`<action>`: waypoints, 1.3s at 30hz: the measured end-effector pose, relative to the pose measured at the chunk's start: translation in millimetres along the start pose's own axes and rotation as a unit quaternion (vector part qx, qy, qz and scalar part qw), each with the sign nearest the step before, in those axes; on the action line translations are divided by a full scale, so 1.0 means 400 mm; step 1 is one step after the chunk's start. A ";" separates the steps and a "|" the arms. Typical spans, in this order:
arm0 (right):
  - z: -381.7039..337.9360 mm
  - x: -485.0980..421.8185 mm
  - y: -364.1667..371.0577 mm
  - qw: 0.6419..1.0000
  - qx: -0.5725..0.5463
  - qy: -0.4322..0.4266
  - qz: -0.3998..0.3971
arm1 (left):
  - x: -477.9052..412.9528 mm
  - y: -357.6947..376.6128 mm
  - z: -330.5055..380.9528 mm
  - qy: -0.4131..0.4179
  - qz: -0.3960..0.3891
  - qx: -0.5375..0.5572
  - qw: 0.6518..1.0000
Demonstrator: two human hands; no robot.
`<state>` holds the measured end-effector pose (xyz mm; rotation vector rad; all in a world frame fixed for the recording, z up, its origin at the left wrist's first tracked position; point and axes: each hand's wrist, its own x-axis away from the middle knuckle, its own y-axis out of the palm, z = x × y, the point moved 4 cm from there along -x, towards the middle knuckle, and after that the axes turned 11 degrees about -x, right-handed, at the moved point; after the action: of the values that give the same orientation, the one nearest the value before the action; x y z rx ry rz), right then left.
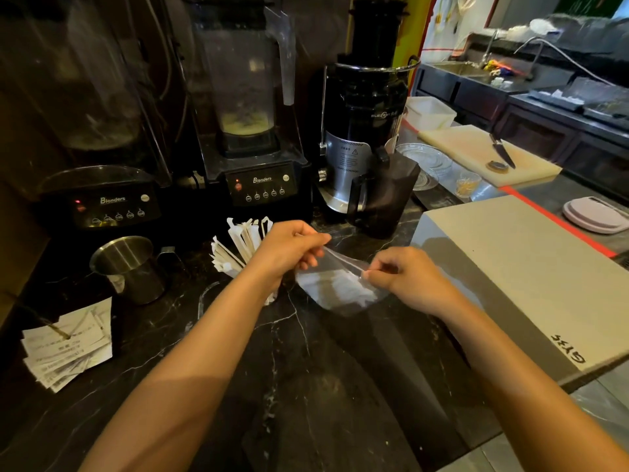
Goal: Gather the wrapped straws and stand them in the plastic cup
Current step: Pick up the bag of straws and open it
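At frame centre I see white wrapped straws (238, 245) standing fanned in a clear plastic cup (272, 296) (mostly hidden behind my left wrist) on the dark marble table (323, 386). My left hand (289, 248) and right hand (405, 277) each pinch an edge of a clear plastic bag (337, 287) just right of them. A steel cup (131, 267) stands at left.

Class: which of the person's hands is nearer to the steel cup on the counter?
Left. The left hand is just right of the wrapped straws, which stand between it and the steel cup. The right hand is farther right, pinching the clear plastic bag.
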<state>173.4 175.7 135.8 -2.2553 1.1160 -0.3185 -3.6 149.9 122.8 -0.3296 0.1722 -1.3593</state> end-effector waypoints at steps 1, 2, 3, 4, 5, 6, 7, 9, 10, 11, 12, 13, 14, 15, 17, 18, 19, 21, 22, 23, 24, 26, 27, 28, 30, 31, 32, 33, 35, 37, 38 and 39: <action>-0.016 0.002 0.002 1.000 -0.017 0.000 -0.018 | -0.006 -0.006 0.010 0.001 -0.002 0.001 1.000; -0.030 0.001 0.004 0.999 -0.036 0.001 -0.029 | -0.012 -0.009 0.021 0.000 -0.004 0.003 1.000; -0.043 -0.001 0.006 0.998 -0.059 0.002 -0.035 | -0.019 -0.012 0.031 -0.003 -0.009 0.006 1.000; -0.053 -0.004 0.009 0.996 -0.085 0.006 -0.036 | -0.024 -0.013 0.040 -0.007 -0.014 0.011 1.000; -0.059 -0.008 0.012 0.993 -0.112 0.014 -0.036 | -0.030 -0.013 0.047 -0.009 -0.019 0.017 1.000; -0.062 -0.012 0.017 0.989 -0.138 0.024 -0.036 | -0.034 -0.012 0.053 -0.012 -0.021 0.026 0.999; -0.063 -0.015 0.024 0.986 -0.161 0.035 -0.039 | -0.036 -0.010 0.053 -0.013 -0.022 0.036 0.999; -0.057 -0.021 0.045 0.978 -0.194 0.058 -0.051 | -0.032 -0.003 0.043 -0.019 -0.021 0.059 0.998; -0.049 -0.023 0.056 0.973 -0.210 0.072 -0.057 | -0.027 0.003 0.032 -0.024 -0.021 0.067 0.997; -0.041 -0.024 0.067 0.968 -0.229 0.086 -0.060 | -0.020 0.008 0.020 -0.028 -0.021 0.069 0.997; -0.032 -0.026 0.077 0.961 -0.252 0.098 -0.061 | -0.010 0.013 0.010 -0.029 -0.021 0.064 0.997; -0.025 -0.028 0.085 0.954 -0.273 0.106 -0.062 | -0.002 0.016 -0.002 -0.029 -0.022 0.054 0.998; -0.019 -0.029 0.091 0.949 -0.289 0.111 -0.065 | 0.009 0.019 -0.013 -0.030 -0.026 0.041 0.998; -0.016 -0.029 0.096 0.944 -0.302 0.113 -0.071 | 0.020 0.023 -0.023 -0.033 -0.034 0.030 0.998; -0.012 -0.030 0.106 0.936 -0.322 0.112 -0.085 | 0.042 0.036 -0.041 -0.042 -0.065 0.015 0.997; -0.012 -0.031 0.110 0.934 -0.328 0.110 -0.093 | 0.053 0.044 -0.047 -0.046 -0.084 0.013 0.995; -0.014 -0.031 0.114 0.933 -0.329 0.104 -0.101 | 0.063 0.051 -0.051 -0.048 -0.102 0.013 0.994; -0.020 -0.033 0.121 0.934 -0.325 0.082 -0.126 | 0.077 0.059 -0.052 -0.049 -0.125 0.014 0.991; -0.023 -0.033 0.123 0.932 -0.325 0.071 -0.142 | 0.080 0.060 -0.050 -0.049 -0.132 0.017 0.990; -0.028 -0.033 0.124 0.930 -0.327 0.065 -0.155 | 0.082 0.060 -0.048 -0.049 -0.136 0.019 0.989; -0.030 -0.033 0.124 0.928 -0.329 0.063 -0.166 | 0.082 0.059 -0.045 -0.048 -0.138 0.019 0.989; -0.032 -0.035 0.123 0.924 -0.332 0.064 -0.179 | 0.081 0.055 -0.042 -0.045 -0.142 0.014 0.989; -0.031 -0.035 0.122 0.923 -0.333 0.068 -0.182 | 0.081 0.054 -0.041 -0.043 -0.146 0.013 0.988; -0.029 -0.036 0.122 0.922 -0.334 0.070 -0.182 | 0.080 0.053 -0.041 -0.041 -0.150 0.015 0.988; -0.025 -0.036 0.124 0.922 -0.335 0.070 -0.183 | 0.081 0.051 -0.041 -0.037 -0.158 0.023 0.987; -0.022 -0.036 0.124 0.920 -0.338 0.070 -0.183 | 0.081 0.050 -0.042 -0.035 -0.159 0.026 0.986; -0.020 -0.035 0.125 0.919 -0.344 0.070 -0.182 | 0.081 0.050 -0.043 -0.034 -0.161 0.030 0.986; -0.018 -0.034 0.126 0.917 -0.350 0.071 -0.181 | 0.081 0.051 -0.046 -0.034 -0.164 0.034 0.985; -0.012 -0.032 0.129 0.912 -0.361 0.079 -0.177 | 0.083 0.055 -0.051 -0.036 -0.170 0.040 0.984; -0.006 -0.030 0.131 0.907 -0.373 0.085 -0.175 | 0.084 0.058 -0.055 -0.037 -0.176 0.044 0.983; -0.003 -0.028 0.132 0.905 -0.377 0.086 -0.174 | 0.084 0.059 -0.056 -0.036 -0.178 0.043 0.982; -0.002 -0.027 0.133 0.904 -0.380 0.087 -0.174 | 0.085 0.060 -0.055 -0.033 -0.180 0.041 0.982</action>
<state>132.2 159.1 104.7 -3.1925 1.0273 -0.2514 18.6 118.1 96.4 -0.3484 -0.0009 -1.7058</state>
